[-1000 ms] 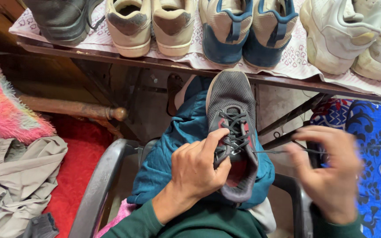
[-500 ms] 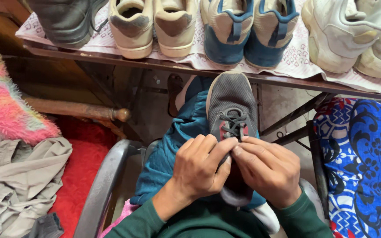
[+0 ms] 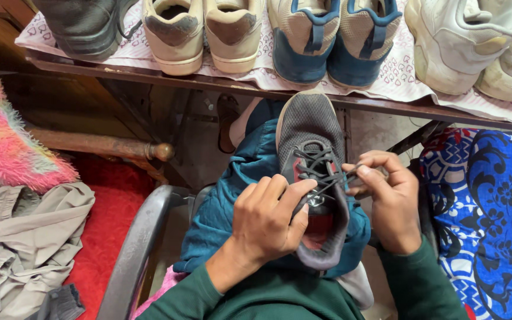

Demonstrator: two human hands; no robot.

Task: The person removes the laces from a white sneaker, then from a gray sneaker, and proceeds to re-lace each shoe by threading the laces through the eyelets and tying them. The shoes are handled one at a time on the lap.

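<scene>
A grey sneaker [image 3: 308, 127] with a red lining and black laces rests toe-away on my lap, over teal trousers [image 3: 241, 178]. My left hand [image 3: 265, 222] grips the sneaker's side near the tongue, thumb across the laces. My right hand [image 3: 389, 204] sits at the shoe's right side and pinches the end of a black lace [image 3: 351, 173], pulled out sideways from the eyelets.
A shelf [image 3: 208, 80] with a white patterned liner carries several pairs of shoes: dark grey, beige [image 3: 202, 32], blue-and-tan [image 3: 333, 38], white [image 3: 475, 47]. A blue patterned cloth [image 3: 487, 219] lies at right. Grey clothing [image 3: 25, 237], a pink fluffy rug and a red mat are at left. A chair arm [image 3: 134, 249] curves beside my leg.
My right hand first came in from the right to the laces beside my left hand, then drew back to the right with a lace end. The left hand kept its hold on the sneaker.
</scene>
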